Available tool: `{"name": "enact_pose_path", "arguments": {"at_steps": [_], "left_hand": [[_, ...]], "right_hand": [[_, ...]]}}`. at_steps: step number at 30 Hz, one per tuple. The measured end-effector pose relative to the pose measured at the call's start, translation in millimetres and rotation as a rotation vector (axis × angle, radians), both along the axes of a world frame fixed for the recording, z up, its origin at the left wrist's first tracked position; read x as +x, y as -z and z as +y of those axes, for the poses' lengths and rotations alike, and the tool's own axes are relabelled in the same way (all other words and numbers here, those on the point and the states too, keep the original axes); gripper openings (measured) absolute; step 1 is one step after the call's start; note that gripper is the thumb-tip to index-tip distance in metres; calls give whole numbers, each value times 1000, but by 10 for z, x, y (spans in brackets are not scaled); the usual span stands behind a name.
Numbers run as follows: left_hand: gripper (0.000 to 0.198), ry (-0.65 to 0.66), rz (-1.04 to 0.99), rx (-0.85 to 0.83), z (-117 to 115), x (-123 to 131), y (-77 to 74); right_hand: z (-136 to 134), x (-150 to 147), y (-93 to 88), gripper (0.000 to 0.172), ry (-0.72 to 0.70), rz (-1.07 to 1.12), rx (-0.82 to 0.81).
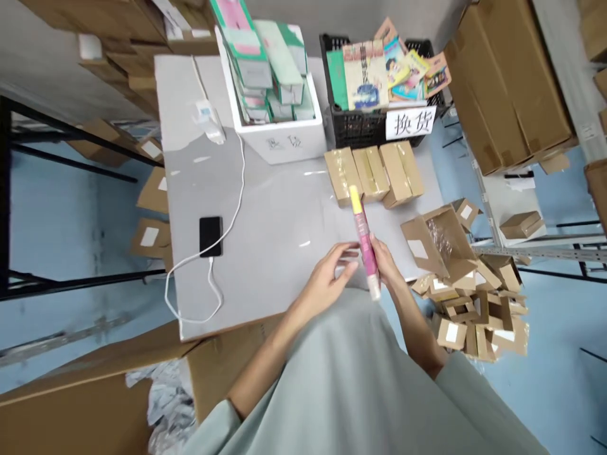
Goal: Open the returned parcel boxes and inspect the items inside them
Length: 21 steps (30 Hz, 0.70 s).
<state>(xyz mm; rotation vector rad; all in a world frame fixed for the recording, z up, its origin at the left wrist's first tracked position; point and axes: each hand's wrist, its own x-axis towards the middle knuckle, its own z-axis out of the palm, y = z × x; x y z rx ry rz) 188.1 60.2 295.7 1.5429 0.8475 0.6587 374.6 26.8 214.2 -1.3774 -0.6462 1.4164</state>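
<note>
My right hand point(387, 262) is closed around a long pink tube with a yellow cap point(363, 237), held upright over the near edge of the grey table point(265, 208). My left hand point(331, 272) hovers just left of the tube with its fingers stretched toward it, holding nothing. Three small brown taped boxes point(374, 172) lie in a row on the table just beyond the tube.
A black phone point(210, 236) on a white cable lies mid-left. A white foam box point(275, 88) of green cartons and a black crate point(374, 95) of booklets stand at the back. An open box point(436, 243) tops a pile of small cardboard boxes point(474, 303) at right.
</note>
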Motion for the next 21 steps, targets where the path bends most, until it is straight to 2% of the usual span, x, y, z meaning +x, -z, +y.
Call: {"name": "enact_pose_path", "arguments": {"at_steps": [5,9,11,14,18,21], "left_hand": [[56,-104,39,-242,300,249,23],[69,-154,42,-332,624,458,127],[69,-178,58,-321,792,560,173],[67,-242,72,-240,1037,710,189],[67,-281,79,-139,1409,940,109],[68,-265,55,-14,1833,1187,40]], "right_hand": [[278,258,-18,78,178,-43,-58],[411,566,-114,70,191,-61,-12],[444,744,-208,66,73,22,-26],[520,998,-328,70,-140,179,-54],[787,1309,-449,77,-123,209,54],[1174,1577,-585,80,-93,149,152]]}}
